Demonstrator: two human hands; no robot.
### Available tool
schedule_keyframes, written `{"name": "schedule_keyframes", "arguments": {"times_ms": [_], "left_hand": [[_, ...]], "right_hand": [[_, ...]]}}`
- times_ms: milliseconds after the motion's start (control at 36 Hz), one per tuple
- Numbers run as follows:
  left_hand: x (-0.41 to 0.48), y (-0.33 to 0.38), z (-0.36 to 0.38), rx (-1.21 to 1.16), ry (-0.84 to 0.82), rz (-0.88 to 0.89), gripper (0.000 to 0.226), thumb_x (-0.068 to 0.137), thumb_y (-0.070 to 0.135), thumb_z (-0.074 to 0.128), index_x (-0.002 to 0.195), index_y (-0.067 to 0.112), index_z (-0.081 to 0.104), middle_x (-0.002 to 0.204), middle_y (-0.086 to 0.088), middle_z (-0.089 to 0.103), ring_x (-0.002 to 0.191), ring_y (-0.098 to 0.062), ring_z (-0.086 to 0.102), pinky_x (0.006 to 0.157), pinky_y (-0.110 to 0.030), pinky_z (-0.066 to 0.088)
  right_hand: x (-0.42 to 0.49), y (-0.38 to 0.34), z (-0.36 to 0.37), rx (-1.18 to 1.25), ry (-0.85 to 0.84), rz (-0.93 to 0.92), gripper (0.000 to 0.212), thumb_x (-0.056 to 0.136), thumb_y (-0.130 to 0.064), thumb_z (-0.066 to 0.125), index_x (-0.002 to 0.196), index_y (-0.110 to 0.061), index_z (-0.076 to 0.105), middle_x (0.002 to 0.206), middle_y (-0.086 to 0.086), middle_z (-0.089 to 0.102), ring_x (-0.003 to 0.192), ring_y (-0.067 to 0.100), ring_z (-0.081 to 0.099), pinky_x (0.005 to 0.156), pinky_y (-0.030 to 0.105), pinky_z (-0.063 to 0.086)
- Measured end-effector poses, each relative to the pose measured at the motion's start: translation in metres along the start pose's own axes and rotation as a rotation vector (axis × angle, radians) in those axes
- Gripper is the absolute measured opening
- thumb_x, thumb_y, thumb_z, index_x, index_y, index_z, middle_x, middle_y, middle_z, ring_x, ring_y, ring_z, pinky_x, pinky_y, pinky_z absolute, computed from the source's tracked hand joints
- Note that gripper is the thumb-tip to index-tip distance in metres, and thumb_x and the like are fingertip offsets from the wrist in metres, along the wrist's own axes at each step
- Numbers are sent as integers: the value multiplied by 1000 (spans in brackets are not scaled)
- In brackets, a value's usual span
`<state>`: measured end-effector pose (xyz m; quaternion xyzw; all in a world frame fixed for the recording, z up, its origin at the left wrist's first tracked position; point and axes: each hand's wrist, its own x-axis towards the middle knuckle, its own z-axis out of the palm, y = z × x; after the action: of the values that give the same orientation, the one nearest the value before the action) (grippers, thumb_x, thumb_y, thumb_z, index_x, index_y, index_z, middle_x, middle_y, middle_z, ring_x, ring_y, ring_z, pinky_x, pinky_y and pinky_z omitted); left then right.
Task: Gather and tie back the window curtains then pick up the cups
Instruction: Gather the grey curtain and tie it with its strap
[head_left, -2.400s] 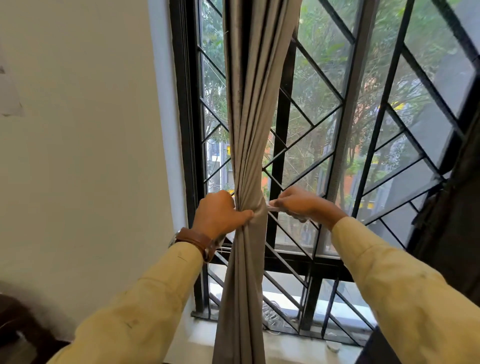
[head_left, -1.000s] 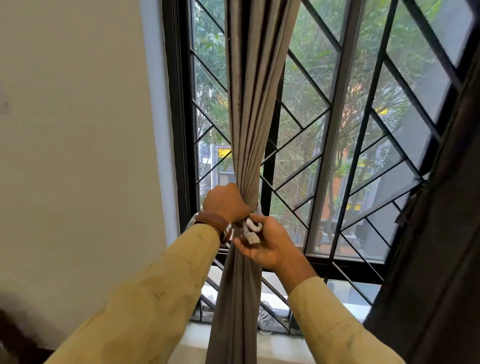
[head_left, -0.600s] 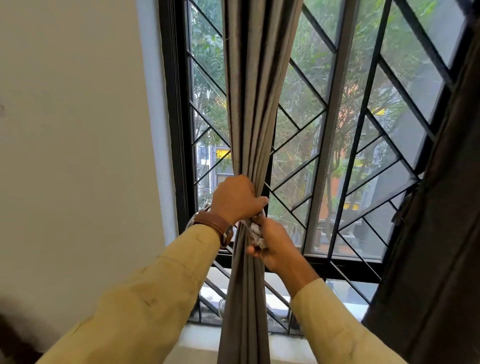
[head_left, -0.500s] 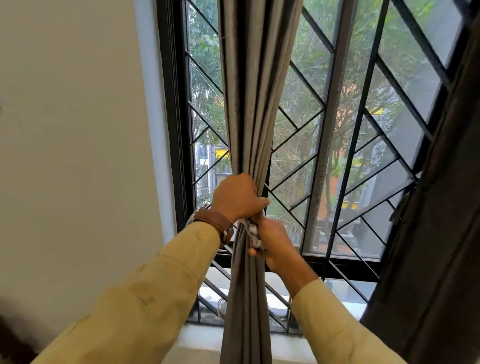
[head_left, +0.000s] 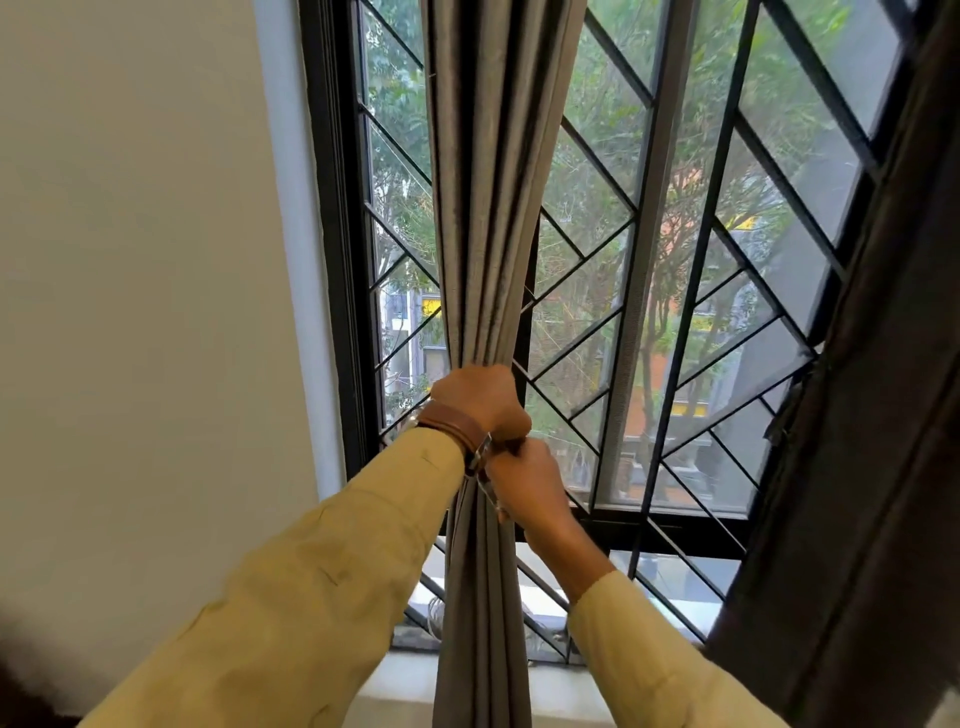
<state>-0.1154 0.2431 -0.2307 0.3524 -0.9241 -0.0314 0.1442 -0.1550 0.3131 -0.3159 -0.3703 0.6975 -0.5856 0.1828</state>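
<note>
Both hands (head_left: 480, 402) clutch gathered curtain (head_left: 493, 208) (window grille (head_left: 587, 291) behind).

Both arms reach forward and up in yellow sleeves. The left hand (head_left: 480, 402), a brown strap on its wrist, is closed in a fist, knuckles up. The right hand (head_left: 527, 480) sits just below, touching it, fingers curled closed and wrist bent upward.

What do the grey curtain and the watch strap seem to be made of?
Grey curtain: apparently woven fabric, matte, hanging in soft lengthwise folds. Watch strap: probably brown leather, smooth with a slight sheen and a metal buckle; it could be imitation leather.
</note>
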Motion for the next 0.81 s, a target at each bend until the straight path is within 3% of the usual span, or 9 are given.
{"name": "schedule_keyframes", "arguments": {"times_ms": [83,167,222,333,417,500,556,694,806], "left_hand": [[0,-2,-2,-54,-36,-21,17,81,25,58,69,17,49,71,-4,55,70,-24,57,68,-32,52],[1,-6,-3,-160,-71,-56,14,81,21,56,69,16,50,71,-5,56,62,-21,54,59,-29,47],[2,-9,-4,-226,-92,-73,11,82,19,55,72,14,53,76,-8,61,67,-24,61,62,-32,54],[1,-15,-2,-309,-124,-85,10,86,18,52,78,11,54,87,-15,66,79,-31,68,75,-42,60],[-1,-16,-1,-347,-141,-70,11,86,16,51,78,9,55,82,-14,62,77,-32,65,78,-45,59],[-3,-17,-3,-369,-169,-53,14,84,13,50,73,7,56,72,-11,58,65,-29,58,65,-40,55],[-3,-19,-7,-374,-203,-45,16,84,13,50,70,8,54,67,-9,54,60,-25,50,57,-31,44],[-4,-21,-16,-372,-283,-27,23,85,9,52,63,9,50,55,-3,46,45,-13,41,42,-20,34],[-2,-27,-15,-382,-322,-13,24,87,9,52,63,9,50,54,-2,43,43,-12,37,40,-18,31]], "right_hand": [[0,2,-1,54,8,-43,29,93,-17,52,67,-6,58,57,11,50,51,21,44,53,33,36],[-1,5,-4,84,-11,-95,33,91,-28,61,66,-8,58,56,9,46,52,19,40,54,34,33],[-1,8,-6,88,-38,-131,36,86,-29,71,61,-8,55,52,4,46,48,18,41,54,33,37],[-2,6,-9,-25,-92,-141,27,76,-13,79,63,-22,57,60,-7,59,55,6,57,57,25,51],[-3,5,-11,-138,-107,-172,23,77,-6,69,65,-19,55,59,-3,53,50,6,47,54,29,45],[-3,4,-13,-204,-106,-201,18,77,-11,68,68,-20,55,58,-6,50,50,6,46,54,28,43],[-3,5,-14,-257,-90,-223,13,78,-16,69,74,-22,57,63,-7,53,56,7,49,57,27,44],[-2,10,-17,-400,27,-299,10,81,-28,66,75,-23,59,68,-4,58,64,14,56,62,38,54],[-2,11,-19,-467,-7,-344,22,78,-33,76,81,-24,56,79,-8,55,70,8,53,59,23,39]]}}
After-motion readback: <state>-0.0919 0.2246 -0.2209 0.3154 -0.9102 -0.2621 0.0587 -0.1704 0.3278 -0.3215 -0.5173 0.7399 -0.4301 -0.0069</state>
